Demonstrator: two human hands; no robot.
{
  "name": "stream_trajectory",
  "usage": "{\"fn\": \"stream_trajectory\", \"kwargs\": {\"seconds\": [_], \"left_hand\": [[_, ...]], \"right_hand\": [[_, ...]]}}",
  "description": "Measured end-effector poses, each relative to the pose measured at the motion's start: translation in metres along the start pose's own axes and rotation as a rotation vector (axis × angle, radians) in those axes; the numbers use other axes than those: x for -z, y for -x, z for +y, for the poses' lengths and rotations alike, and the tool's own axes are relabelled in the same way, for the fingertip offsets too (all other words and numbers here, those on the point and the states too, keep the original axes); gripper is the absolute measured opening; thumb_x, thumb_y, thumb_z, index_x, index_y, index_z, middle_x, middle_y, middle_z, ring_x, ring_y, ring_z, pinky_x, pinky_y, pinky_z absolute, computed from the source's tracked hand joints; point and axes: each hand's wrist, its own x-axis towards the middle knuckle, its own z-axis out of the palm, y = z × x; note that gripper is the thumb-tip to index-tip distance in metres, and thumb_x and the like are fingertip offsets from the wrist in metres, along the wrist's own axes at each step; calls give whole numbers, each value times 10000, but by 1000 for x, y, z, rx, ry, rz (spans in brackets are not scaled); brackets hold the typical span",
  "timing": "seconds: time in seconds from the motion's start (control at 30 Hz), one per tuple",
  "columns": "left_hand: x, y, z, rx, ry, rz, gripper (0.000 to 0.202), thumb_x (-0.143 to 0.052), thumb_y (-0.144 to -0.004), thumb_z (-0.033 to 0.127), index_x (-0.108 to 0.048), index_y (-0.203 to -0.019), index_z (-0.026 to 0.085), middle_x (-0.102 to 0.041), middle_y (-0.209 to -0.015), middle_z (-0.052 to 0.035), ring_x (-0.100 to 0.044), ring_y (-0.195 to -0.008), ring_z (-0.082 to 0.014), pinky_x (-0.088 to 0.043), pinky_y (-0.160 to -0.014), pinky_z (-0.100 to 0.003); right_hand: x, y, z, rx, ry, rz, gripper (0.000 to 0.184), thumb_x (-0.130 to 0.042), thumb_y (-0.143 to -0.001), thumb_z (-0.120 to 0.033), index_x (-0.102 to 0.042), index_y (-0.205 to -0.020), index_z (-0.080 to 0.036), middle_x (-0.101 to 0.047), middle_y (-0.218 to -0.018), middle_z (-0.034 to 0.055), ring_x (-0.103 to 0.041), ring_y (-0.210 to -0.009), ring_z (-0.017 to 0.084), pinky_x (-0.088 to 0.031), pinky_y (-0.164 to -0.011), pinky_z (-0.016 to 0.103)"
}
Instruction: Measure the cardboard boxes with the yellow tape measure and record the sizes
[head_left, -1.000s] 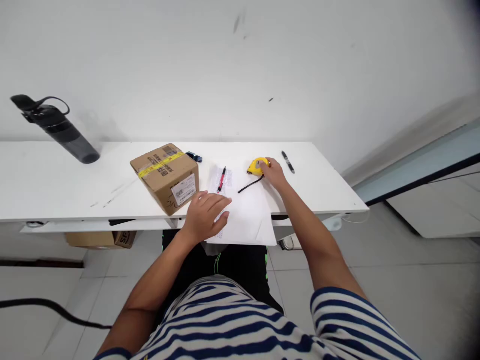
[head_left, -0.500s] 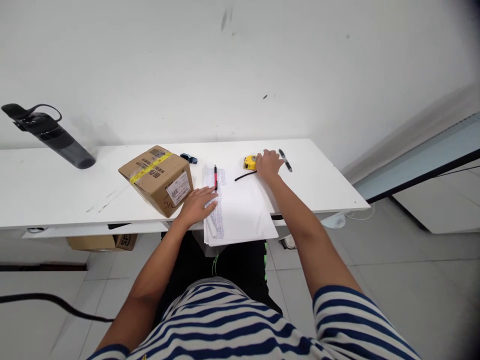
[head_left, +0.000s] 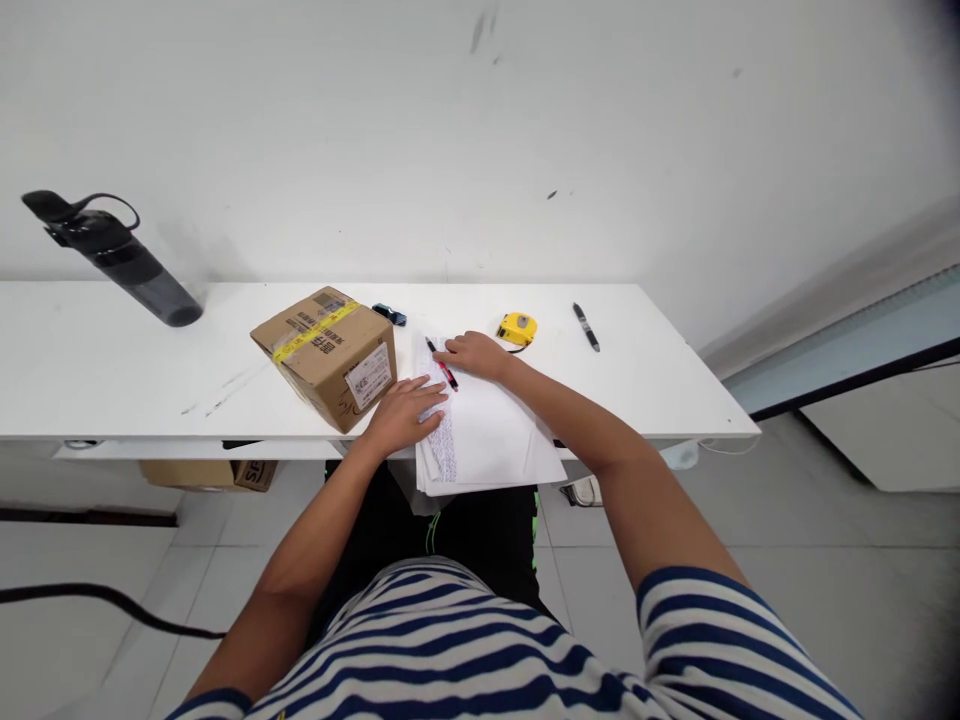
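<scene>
Right-hand fingers (head_left: 451, 354) touch the red-and-black pen (head_left: 448, 375) lying slantwise on papers (head_left: 487, 430).

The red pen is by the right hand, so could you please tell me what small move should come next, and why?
I would probably close the right hand gently on the red pen: the hand is right at the pen, which lies on the papers, while the left hand rests at their left side.

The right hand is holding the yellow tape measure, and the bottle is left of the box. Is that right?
Not quite: the head view shows the right hand at the red pen, while the yellow tape measure lies on the table. The bottle is left of the box.
</scene>
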Motion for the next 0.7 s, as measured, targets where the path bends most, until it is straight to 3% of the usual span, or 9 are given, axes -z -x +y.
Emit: {"fn": "stream_trajectory", "kwargs": {"seconds": [0.2, 0.27, 0.37, 0.43, 0.57, 0.63, 0.7], "left_hand": [[-5, -2, -6, 12, 19, 77, 379, -498, -964, 384, -676, -1273, 255, -623, -1428, -23, -512, -1393, -264, -421, -1144, -480], [-7, -3, -9, 16, 47, 109, 376, -506, -960, 373, -676, -1267, 238, -657, -1385, -38, -541, -1364, -266, -439, -1131, -480], [-9, -4, -13, 8, 123, 158, 350, -513, -959, 368, -694, -1222, 224, -697, -1321, -50, -578, -1326, -256, -464, -1116, -471], [-9, -3, -14, 4, 177, 192, 334, -506, -965, 366, -706, -1191, 223, -690, -1332, -55, -597, -1306, -239, -481, -1106, -450], [-7, 0, -14, 35, 222, 225, 357, -513, -963, 387, -702, -1208, 208, -578, -1472, -92, -593, -1317, -240, -500, -1095, -424], [-6, 1, -13, 37, 233, 226, 375, -512, -966, 392, -691, -1231, 197, -577, -1471, -102, -588, -1324, -241, -495, -1103, -419], [-6, 0, -13, 33, 239, 225, 374, -503, -974, 390, -686, -1238, 199, -630, -1413, -93, -601, -1306, -233, -495, -1104, -421]], "right_hand": [[14, -8, -5, -107, 5, -153, 585, -393, -969, -89, -366, -1524, -273, -640, -1169, 135, -621, -770, 193, -309, -626, 309], [16, -15, -5, -77, 23, -187, 554, -390, -968, -95, -394, -1500, -249, -636, -1193, 146, -638, -772, 198, -317, -613, 308], [14, -19, 0, -52, 30, -159, 504, -362, -971, -87, -433, -1460, -188, -648, -1190, 164, -658, -795, 212, -361, -630, 316], [9, -14, 3, -120, 9, -120, 515, -333, -970, -79, -420, -1471, -161, -666, -1176, 171, -668, -808, 227, -394, -651, 327], [2, 4, 0, -434, -159, 81, 463, -306, -995, -163, -472, -1426, -134, -653, -1306, 183, -684, -890, 258, -460, -720, 357], [-1, 11, -8, -568, -346, 268, 425, -355, -1003, -279, -508, -1374, -141, -647, -1336, 170, -684, -894, 246, -486, -752, 356], [-2, 16, -17, -711, -574, 526, 421, -412, -988, -421, -551, -1287, -159, -706, -1192, 140, -673, -849, 221, -500, -759, 343]]}}
